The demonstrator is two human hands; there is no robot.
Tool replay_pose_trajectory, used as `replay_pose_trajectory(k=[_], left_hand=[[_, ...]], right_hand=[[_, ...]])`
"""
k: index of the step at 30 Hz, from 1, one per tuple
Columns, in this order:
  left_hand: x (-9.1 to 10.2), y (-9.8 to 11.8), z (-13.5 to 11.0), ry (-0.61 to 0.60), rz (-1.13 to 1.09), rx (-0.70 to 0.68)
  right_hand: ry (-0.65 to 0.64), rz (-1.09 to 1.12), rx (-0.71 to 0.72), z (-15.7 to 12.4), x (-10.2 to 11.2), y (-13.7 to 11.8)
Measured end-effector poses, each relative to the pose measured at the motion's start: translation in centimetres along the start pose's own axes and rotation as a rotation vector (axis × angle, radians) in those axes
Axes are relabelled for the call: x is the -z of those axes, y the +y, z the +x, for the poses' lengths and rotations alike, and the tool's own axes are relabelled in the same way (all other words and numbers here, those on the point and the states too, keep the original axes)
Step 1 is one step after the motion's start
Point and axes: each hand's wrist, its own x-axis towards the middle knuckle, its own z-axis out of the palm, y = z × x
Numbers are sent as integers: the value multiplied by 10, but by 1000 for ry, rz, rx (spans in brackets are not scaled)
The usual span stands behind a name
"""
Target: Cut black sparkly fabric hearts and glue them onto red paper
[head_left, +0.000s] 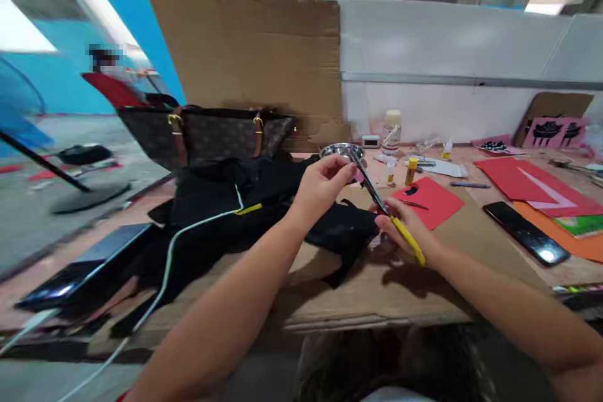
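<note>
My right hand (pixel 400 226) is closed around a pair of scissors (pixel 370 187) with yellow handles, blades pointing up and away to the left. Beside the blades, my left hand (pixel 320 187) is pinched at the fingertips. A small pinkish and dark bit shows by the blades there, too small to make out. Below both hands, cut black fabric (pixel 346 229) lies on a cardboard sheet (pixel 339 304). Just beyond my right hand sits a red paper square (pixel 438 201), with a small black piece (pixel 411 190) and tweezers (pixel 415 205) on it.
A metal bowl (pixel 330 149), a yellow glue stick (pixel 411 171) and a small bottle (pixel 391 171) stand behind the hands. At right are a phone (pixel 525 232) and red sheets (pixel 513 179). A handbag (pixel 217 138), black cloth (pixel 211 201) and a cabled phone (pixel 85 264) are left.
</note>
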Motion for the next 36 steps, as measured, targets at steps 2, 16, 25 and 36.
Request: replay_pose_trajectory(k=[2, 16, 25, 36], left_hand=[[0, 0, -1, 14, 29, -8], [0, 1, -2, -42, 6, 26], [0, -1, -3, -56, -18, 40], [-1, -1, -4, -39, -36, 28]], right_hand=[[-5, 2, 21, 0, 0, -1], [6, 12, 31, 2, -1, 2], [38, 14, 47, 0, 0, -1], [30, 16, 42, 1, -2, -1]])
